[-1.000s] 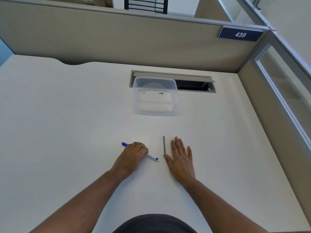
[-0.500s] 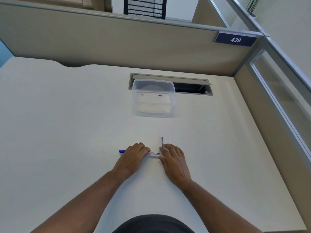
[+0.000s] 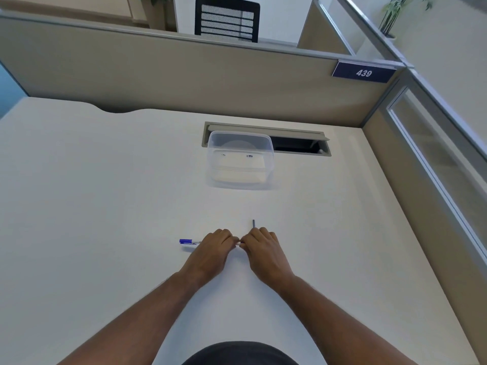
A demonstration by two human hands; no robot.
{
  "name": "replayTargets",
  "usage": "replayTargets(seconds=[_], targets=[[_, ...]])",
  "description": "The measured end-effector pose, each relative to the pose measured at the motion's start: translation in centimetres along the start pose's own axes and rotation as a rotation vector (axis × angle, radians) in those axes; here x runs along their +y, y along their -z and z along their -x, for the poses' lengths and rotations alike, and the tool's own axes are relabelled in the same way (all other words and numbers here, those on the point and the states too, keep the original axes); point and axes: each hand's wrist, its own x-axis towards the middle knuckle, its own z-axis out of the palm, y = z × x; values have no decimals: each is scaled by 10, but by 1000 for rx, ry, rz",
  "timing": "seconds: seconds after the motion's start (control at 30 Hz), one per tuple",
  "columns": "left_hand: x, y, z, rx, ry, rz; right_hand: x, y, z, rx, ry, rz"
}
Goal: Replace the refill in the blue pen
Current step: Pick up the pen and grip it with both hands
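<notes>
The blue pen (image 3: 188,241) lies level just above the white desk (image 3: 105,206), its blue cap end sticking out to the left. My left hand (image 3: 210,252) is closed around the barrel. My right hand (image 3: 264,252) is closed on the pen's other end, and only a sliver of white barrel shows between the two fists. A thin dark refill (image 3: 253,224) lies on the desk pointing away from me; only its far end shows above my right knuckles.
A clear plastic box (image 3: 238,160) stands further back in the middle, in front of an open cable slot (image 3: 295,144). Beige partitions close the desk at the back and right, with a "439" sign (image 3: 363,72).
My right hand left the desk beside the refill, moved left and closed on the pen's tip end. My left hand turned the pen level. The view tilted upward.
</notes>
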Motion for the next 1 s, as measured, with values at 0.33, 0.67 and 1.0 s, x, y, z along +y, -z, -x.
replayTargets(seconds=[0.33, 0.67, 1.0], targets=[[0, 10, 0, -32, 3, -39, -2, 13, -10, -84, 118, 62], [1, 17, -12, -225, 98, -34, 3, 15, -1, 85, 219, 99], [0, 15, -17, -325, 194, 51, 9, 12, 2, 127, 287, 143]])
